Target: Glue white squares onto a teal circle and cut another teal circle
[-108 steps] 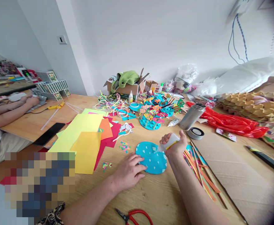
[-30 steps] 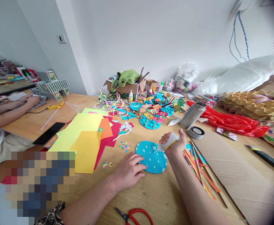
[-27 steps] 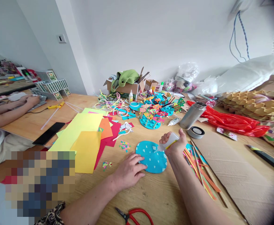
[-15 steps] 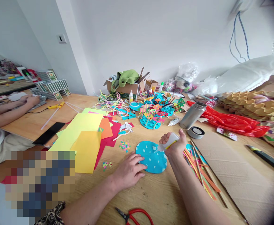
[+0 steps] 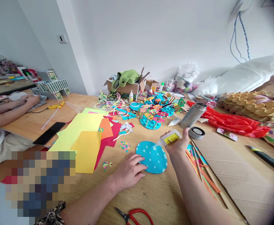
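Observation:
A blue paper disc (image 5: 154,161) dotted with pale spots lies on the wooden table. Across its left edge rest the fingertips of my left hand (image 5: 129,170), fingers spread and palm down. My right hand (image 5: 178,145) holds a white glue bottle (image 5: 171,138) with a yellow label, tilted, its nozzle pointing down-left over the disc's upper right part. Small heaps of coloured paper bits (image 5: 124,146) lie to the left of the disc.
Red-handled scissors (image 5: 137,215) lie at the near edge. Yellow sheets (image 5: 86,153) and a black phone (image 5: 49,133) are on the left. A metal flask (image 5: 193,115), tape roll (image 5: 196,132) and cardboard (image 5: 230,168) stand or lie right. Another person's hands (image 5: 30,101) are far left.
My right hand has turned and its fingers have loosened around the glue bottle, showing more of the label. The nozzle has shifted slightly up-left. My left hand stays where it was.

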Available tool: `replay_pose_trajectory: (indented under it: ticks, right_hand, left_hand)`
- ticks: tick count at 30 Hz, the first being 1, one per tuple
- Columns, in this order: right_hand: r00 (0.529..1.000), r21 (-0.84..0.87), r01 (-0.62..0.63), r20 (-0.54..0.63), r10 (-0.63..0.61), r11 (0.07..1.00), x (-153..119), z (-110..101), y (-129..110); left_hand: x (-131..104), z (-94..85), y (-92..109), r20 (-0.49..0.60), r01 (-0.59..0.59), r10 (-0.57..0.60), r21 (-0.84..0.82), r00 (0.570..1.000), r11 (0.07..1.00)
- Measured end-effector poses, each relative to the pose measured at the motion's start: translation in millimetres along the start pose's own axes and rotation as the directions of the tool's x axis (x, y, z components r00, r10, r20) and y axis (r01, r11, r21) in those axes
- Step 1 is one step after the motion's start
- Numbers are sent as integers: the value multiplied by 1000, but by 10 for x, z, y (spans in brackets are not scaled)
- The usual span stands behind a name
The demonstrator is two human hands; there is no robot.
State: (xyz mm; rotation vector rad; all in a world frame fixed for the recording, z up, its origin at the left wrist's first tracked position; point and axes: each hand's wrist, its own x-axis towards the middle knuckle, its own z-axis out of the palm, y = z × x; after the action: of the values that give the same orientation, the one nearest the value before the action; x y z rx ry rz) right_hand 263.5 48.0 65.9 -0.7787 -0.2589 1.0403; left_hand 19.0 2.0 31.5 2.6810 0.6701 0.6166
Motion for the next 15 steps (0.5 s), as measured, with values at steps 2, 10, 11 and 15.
replay_pose_trajectory:
  ticks: [2,10,11,15]
  right_hand:
    - [996,34,-64,-59,66,997,-1,35,-18]
    - [984,27,-146,-101,148,989,-45,194,10]
    - [982,19,-158,-99,159,987,-49,196,19]
    - [970,7,-224,-96,224,975,-69,182,20]
  left_hand:
    - [0,-2,3,0,3,-3,0,1000,1000]
    - [3,-9,10,3,7,-7,-3,1000,1000]
    - [3,-8,10,3,9,-9,-4,1000,1000]
    - [4,-9,14,8,14,-14,-2,1000,1000]
